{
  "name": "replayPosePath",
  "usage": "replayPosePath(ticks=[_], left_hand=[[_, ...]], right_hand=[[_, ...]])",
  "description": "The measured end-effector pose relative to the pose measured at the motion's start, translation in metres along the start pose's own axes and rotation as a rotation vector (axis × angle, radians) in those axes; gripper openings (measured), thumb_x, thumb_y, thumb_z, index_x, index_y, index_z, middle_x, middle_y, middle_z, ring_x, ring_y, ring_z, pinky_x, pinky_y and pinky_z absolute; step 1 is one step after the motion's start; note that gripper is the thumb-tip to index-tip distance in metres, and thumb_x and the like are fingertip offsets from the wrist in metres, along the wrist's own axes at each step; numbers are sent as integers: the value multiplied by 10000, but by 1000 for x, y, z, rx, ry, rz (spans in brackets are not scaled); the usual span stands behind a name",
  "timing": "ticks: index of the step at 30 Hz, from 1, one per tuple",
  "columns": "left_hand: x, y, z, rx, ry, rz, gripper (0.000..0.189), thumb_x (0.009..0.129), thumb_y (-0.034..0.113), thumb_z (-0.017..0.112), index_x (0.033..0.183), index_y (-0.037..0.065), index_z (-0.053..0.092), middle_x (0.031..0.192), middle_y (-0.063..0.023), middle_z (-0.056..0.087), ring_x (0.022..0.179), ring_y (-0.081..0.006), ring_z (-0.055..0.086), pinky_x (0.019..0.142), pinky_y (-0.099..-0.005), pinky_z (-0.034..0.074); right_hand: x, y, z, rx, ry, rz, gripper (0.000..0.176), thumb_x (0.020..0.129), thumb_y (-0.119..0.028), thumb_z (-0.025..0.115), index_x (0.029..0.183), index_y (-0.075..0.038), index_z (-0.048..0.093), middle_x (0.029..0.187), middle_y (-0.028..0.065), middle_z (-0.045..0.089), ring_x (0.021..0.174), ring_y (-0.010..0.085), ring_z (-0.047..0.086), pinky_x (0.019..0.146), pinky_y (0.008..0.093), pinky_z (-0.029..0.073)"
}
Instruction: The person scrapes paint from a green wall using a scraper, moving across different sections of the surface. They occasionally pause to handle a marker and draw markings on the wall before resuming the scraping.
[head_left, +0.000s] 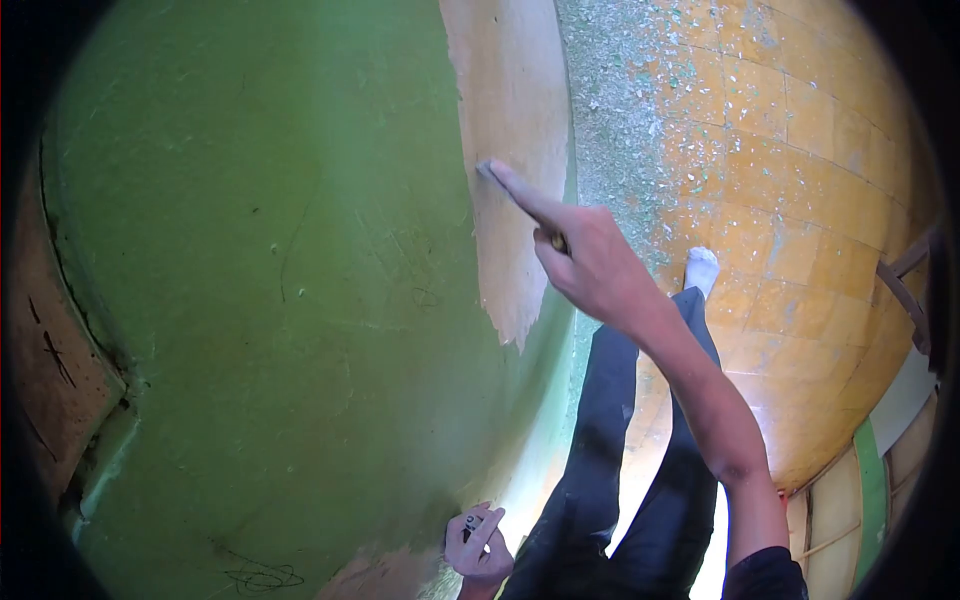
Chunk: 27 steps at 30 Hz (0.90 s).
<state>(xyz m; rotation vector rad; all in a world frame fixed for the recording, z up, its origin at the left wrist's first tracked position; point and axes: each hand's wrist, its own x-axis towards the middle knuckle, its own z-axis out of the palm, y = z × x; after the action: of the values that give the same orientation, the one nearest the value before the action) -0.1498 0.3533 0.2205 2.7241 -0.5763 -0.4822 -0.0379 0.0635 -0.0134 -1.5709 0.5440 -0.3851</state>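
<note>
My right hand [595,255] grips a scraper, its index finger stretched out along the tool. Only the yellowish handle end [559,241] and a small dark tip [485,169] of the scraper show. That tip touches the left edge of a bare beige strip [510,250] on the green wall [300,200]. At the bottom, close to the wall, my left hand [480,545] has its fingers bent round a small object with dark and white marks, too hidden to name. Bright light falls beside it.
White and green paint flakes [625,130] lie along the wall's base and over the orange tiled floor [800,220]. My dark-trousered legs [600,430] and one white-socked foot [702,270] are below. A brown wooden frame [905,300] stands at the right edge.
</note>
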Motion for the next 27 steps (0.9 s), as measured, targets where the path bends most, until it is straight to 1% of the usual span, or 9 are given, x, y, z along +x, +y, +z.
replayPosePath(ticks=[2, 4, 8, 11, 14, 20, 23, 26, 27], left_hand=[[-3, -4, 0, 8, -12, 15, 352, 692, -123, 541, 931, 15, 759, 784, -140, 584, 673, -217, 604, 794, -428, 609], [-2, -7, 1, 13, -3, 9, 355, 690, -129, 543, 932, 16, 759, 786, -140, 586, 672, -214, 601, 796, -428, 610], [-2, -2, -1, -13, 10, -1, 356, 693, -143, 548, 931, 16, 759, 782, -138, 589, 674, -208, 596, 797, -429, 611], [-6, -6, -3, 7, 3, 18, 355, 698, -151, 553, 932, 19, 760, 781, -131, 591, 678, -202, 594, 796, -430, 613], [-4, -7, 1, -3, 28, 37, 352, 700, -149, 562, 933, 23, 762, 782, -125, 592, 677, -200, 592, 791, -430, 616], [-7, -8, -1, -10, 25, 23, 346, 707, -138, 558, 933, 26, 763, 786, -131, 590, 674, -200, 589, 798, -434, 614], [-6, -8, 0, 8, 30, 30, 363, 688, -155, 591, 918, 51, 783, 841, -144, 629, 710, -242, 656, 737, -395, 645], [-4, -5, 1, 5, 43, 6, 364, 690, -156, 595, 920, 54, 784, 843, -147, 631, 717, -253, 667, 735, -396, 645], [-5, -6, -1, -2, 42, 6, 362, 691, -155, 597, 921, 53, 784, 842, -147, 632, 711, -254, 667, 735, -398, 644]], right_hand=[[14, 4, -3, -63, 40, -16, 774, 810, -7, 481, 1520, -311, 442, 668, 232, 486, 537, 288, 436, 650, 419, 485], [59, -3, -20, -126, 49, -3, 791, 800, 16, 472, 1517, -318, 451, 668, 230, 496, 544, 307, 453, 670, 423, 497], [13, -4, -7, -55, -22, 3, 763, 817, -3, 483, 1517, -305, 455, 616, 223, 416, 521, 262, 406, 624, 414, 469], [21, -20, -19, -65, -85, 90, 771, 819, 16, 477, 1522, -299, 448, 609, 207, 423, 522, 228, 414, 620, 399, 467], [56, -23, -25, -123, -39, 85, 785, 821, 49, 470, 1524, -300, 447, 607, 194, 422, 526, 218, 425, 628, 387, 474], [23, -14, -13, -117, -26, 9, 770, 827, 14, 482, 1526, -304, 442, 610, 194, 422, 525, 227, 412, 630, 410, 472], [63, -21, -28, -164, -19, 63, 776, 816, -1, 491, 1527, -309, 440, 621, 205, 443, 529, 250, 427, 653, 416, 483], [44, -24, -20, -148, -29, 43, 741, 785, 22, 468, 1492, -198, 484, 824, 308, 640, 675, 443, 627, 737, 482, 527], [42, -26, -19, -161, -34, 40, 738, 788, 16, 470, 1493, -199, 482, 829, 307, 643, 677, 440, 625, 743, 481, 529]])
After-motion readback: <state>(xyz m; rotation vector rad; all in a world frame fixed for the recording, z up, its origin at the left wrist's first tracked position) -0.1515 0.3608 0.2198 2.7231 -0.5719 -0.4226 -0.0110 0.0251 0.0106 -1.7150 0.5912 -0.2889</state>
